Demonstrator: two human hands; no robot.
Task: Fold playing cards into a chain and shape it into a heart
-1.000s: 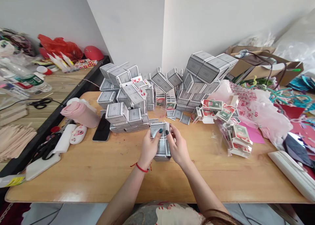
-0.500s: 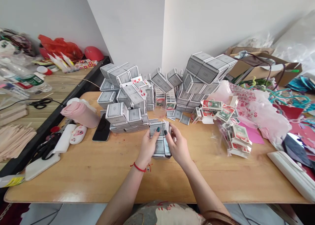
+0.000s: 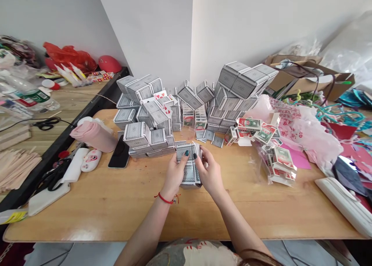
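My left hand and my right hand are closed from both sides on a small cube built from grey-backed playing cards, which rests on the wooden table. Both thumbs press on the cube's top face. Just behind it lies a heap of finished card cubes, and a taller stack of card cubes rises at the back right. Loose grey-backed cards lie flat between the heaps.
Red-and-green card boxes and a clear bag of them lie to the right beside a pink plastic bag. On the left are a pink roll, a black phone, scissors and a side desk with bottles.
Both hands have stayed on the card cube, with only small shifts of the fingers. The view has drifted slightly.
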